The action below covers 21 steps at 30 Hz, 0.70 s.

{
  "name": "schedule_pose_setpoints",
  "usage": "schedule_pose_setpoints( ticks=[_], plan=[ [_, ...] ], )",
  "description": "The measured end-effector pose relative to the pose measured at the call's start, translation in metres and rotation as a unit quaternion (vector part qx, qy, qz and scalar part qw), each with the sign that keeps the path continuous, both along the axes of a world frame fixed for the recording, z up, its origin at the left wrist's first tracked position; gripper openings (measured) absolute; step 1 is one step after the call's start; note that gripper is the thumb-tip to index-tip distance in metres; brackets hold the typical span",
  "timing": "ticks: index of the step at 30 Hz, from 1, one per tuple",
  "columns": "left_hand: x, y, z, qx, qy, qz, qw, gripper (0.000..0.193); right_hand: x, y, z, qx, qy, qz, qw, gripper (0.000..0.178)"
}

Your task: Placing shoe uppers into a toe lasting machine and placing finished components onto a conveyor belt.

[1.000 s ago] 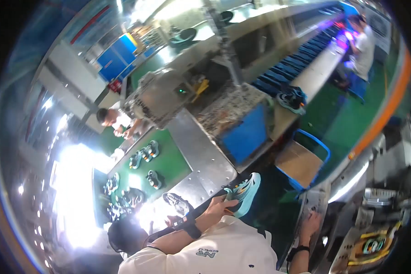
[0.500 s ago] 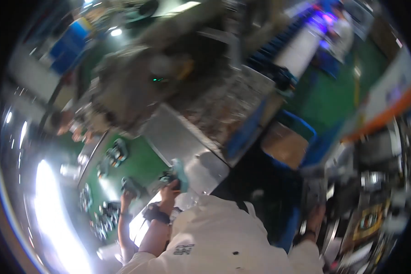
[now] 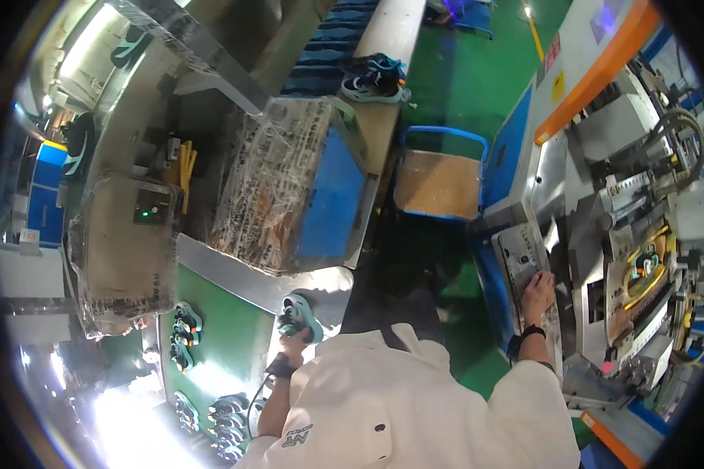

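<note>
My left hand grips a grey and pale-teal sneaker at the edge of the green worktable. A dark band and a cord are at that wrist. To the right, my right hand rests on a flat metal control panel along the machine's front, fingers bent over its surface and holding nothing visible. Past that hand, the machine has a yellow-edged fixture with a small multicoloured piece in it.
More sneakers stand in rows on the green table. A plastic-wrapped machine rises ahead, beside a conveyor with dark sneakers at its end. A blue-framed cart stands on the green floor. An orange-edged panel juts out at right.
My view has swung round and become sharper. My right hand has come up onto the control panel. Another person's hand with a shoe, beside my left hand before, is out of view.
</note>
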<state>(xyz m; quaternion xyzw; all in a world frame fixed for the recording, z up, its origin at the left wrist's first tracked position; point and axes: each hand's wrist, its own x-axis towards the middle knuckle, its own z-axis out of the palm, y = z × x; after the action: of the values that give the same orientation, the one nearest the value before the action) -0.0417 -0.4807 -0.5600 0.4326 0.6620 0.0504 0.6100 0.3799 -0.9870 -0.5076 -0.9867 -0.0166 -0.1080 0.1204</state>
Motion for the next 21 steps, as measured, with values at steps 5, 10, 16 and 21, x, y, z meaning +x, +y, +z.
schedule_pose_setpoints(
  ticks=[5,10,16,21],
  plan=[
    [0.040,-0.020,-0.002,0.172,0.230,-0.238,0.928,0.050,0.002,0.005,0.008,0.053,0.090,-0.023,0.994,0.014],
    [0.069,-0.035,-0.022,0.232,0.293,-0.133,0.918,0.070,0.055,-0.014,-0.005,0.132,-0.030,0.008,0.991,0.021],
    [0.069,-0.019,-0.009,0.189,0.181,-0.004,0.965,0.057,0.164,0.254,0.256,0.379,-0.108,0.391,0.832,0.022],
    [0.049,0.055,0.068,0.093,-0.202,0.319,0.922,0.026,0.099,0.505,0.434,0.195,-0.168,0.602,0.756,0.027]
  ],
)
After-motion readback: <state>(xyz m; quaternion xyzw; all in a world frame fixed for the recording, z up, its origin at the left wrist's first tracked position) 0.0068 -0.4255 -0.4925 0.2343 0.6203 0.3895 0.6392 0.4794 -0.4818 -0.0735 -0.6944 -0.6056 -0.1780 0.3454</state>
